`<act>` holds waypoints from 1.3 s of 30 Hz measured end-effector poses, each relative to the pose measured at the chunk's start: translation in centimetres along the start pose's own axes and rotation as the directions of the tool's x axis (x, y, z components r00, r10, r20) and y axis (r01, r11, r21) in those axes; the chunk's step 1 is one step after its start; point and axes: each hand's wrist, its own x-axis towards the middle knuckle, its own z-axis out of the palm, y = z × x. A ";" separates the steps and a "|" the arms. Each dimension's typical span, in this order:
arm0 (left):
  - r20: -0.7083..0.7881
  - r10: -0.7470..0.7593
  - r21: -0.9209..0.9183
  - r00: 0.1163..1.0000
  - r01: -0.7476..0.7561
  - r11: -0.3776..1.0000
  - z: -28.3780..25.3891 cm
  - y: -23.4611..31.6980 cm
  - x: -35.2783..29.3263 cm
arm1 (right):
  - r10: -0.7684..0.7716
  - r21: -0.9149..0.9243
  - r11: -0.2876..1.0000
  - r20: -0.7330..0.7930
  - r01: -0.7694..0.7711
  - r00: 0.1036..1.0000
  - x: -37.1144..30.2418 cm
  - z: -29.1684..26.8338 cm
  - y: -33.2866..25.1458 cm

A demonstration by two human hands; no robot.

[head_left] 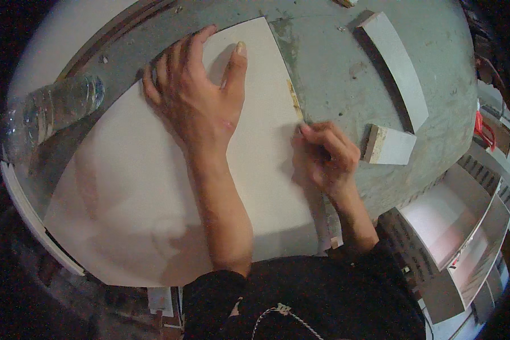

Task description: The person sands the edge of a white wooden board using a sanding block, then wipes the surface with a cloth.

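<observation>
A large white board (266, 164) lies across a grey-green work surface in front of me. My left hand (195, 85) rests spread on its far part, thumb apart and fingertips at the far edge. Along the board's right edge runs a short yellowish-brown patch (294, 99). Just below that patch, my right hand (328, 156) is closed in a pinch at the same edge. A small dark bit shows at its fingertips, but what it holds is mostly hidden.
A clear plastic bottle (56, 105) lies at the left. To the right, a curved white strip (399, 71) and a small white block (391, 145) sit on the grey-green surface (328, 62). White box-like trays (450, 212) stand lower right, near a red item (484, 130).
</observation>
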 end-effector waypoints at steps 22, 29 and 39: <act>0.020 -0.022 -0.005 1.000 0.022 1.000 -0.3 0.0 0.1 | 0.134 0.003 0.991 0.037 -0.134 0.990 1.5 0.1 -0.8; 0.037 -0.007 0.015 0.999 0.006 1.000 -0.1 0.6 0.0 | 0.201 0.067 0.975 0.126 -0.210 0.972 5.4 1.0 0.3; 0.019 -0.033 0.010 0.999 0.033 0.999 -0.6 0.4 -0.2 | 0.176 -0.021 0.984 0.069 -0.175 0.982 3.5 1.2 0.3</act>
